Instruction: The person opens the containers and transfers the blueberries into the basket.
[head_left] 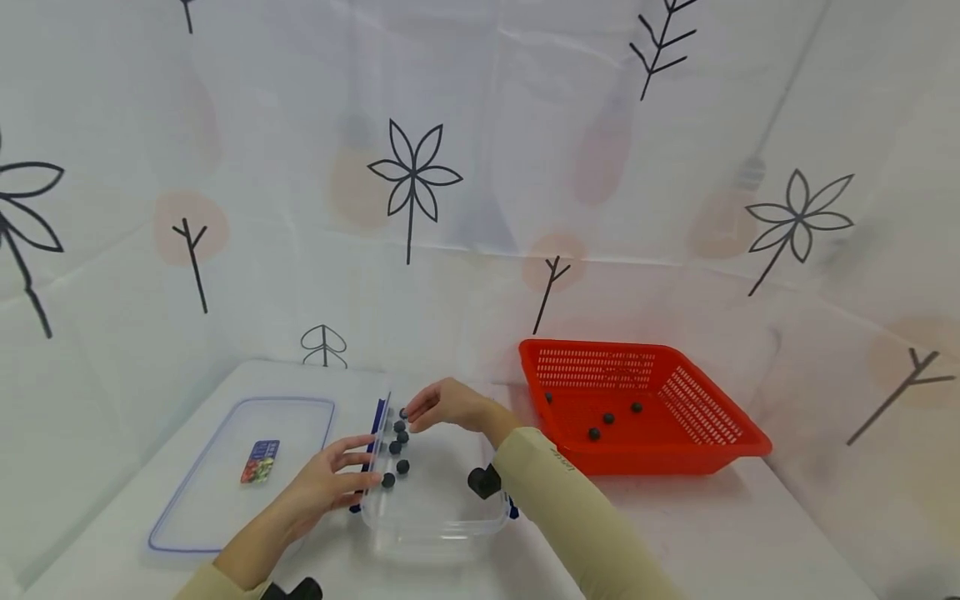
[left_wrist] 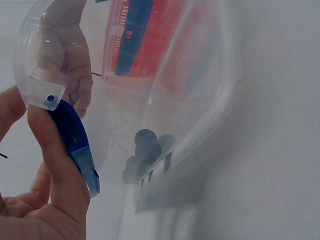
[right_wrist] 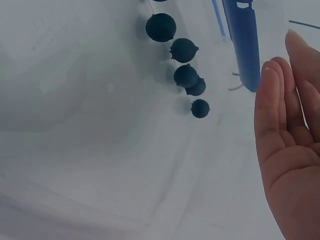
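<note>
A clear plastic container [head_left: 450,527] with blue latches [right_wrist: 245,50] stands in front of me, tilted so that its blueberries [head_left: 402,467] gather along the left side. My left hand [head_left: 318,487] holds its left wall, fingers at the rim beside an unfastened blue latch [left_wrist: 77,145]. My right hand [head_left: 450,406] hovers over the far left part of the container, by the farthest berries. In the right wrist view, its fingers [right_wrist: 270,100] lie straight and close together near a latch, with nothing visible in them.
Right of the container is a red basket [head_left: 660,460] with several blueberries [head_left: 608,418] inside. A clear lid [head_left: 197,475] with a blue edge lies on the left of the white table [head_left: 757,533], bearing a colourful label [head_left: 260,461]. A patterned cloth [head_left: 480,275] hangs behind.
</note>
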